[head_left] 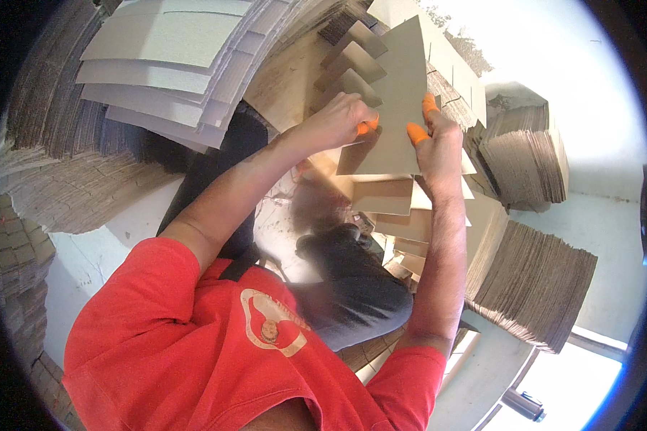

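A long, plain cardboard strip (399, 86) stands in front of me, with several shorter cardboard cross pieces (356, 63) sticking out along its left side. My right hand (440, 144) grips the strip's right edge, with orange covers on the thumb and a finger. On the strip's other side, my left hand (341, 122) is closed, its orange-covered fingertips pinching at a cross piece partly hidden behind the hand. Below both hands, more crossing cardboard pieces (384, 195) form open compartments.
Stacked cardboard sheets (162, 43) rise at the upper left, close to my left arm. Tall bundles of cardboard strips (532, 276) stand at the right, with another stack (525, 154) behind. My bent leg (356, 287) is under the work. A pale wall (607, 237) borders the right.
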The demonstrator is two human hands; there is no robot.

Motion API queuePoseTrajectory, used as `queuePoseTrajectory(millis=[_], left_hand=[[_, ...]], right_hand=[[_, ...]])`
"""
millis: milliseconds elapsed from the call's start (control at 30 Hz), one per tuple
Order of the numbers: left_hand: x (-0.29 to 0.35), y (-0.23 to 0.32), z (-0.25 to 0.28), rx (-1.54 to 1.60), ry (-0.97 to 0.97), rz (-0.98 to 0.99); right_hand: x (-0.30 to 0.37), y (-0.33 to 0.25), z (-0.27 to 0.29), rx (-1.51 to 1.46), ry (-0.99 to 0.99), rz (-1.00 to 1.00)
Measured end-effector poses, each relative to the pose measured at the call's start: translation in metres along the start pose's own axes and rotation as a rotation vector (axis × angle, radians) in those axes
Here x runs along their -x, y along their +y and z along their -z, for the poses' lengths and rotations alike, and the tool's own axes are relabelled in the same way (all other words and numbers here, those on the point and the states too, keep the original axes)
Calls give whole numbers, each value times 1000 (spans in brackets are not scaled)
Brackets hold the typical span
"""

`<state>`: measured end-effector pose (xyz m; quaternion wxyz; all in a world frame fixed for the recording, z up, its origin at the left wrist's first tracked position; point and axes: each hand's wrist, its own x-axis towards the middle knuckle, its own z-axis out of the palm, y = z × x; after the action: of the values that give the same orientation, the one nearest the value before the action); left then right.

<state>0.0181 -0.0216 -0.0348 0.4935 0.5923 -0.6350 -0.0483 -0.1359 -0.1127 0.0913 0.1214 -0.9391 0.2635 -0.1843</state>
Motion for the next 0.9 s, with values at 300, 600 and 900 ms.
queuePoseTrajectory(millis=[300, 600, 900], left_hand=[[1, 1, -4, 1, 50, 24], [4, 14, 4, -40, 78, -8], [9, 15, 14, -167, 17, -140]], right_hand=[[-29, -41, 17, -63, -406, -251], [4, -28, 9, 142, -264, 10], [29, 7, -28, -139, -115, -104]])
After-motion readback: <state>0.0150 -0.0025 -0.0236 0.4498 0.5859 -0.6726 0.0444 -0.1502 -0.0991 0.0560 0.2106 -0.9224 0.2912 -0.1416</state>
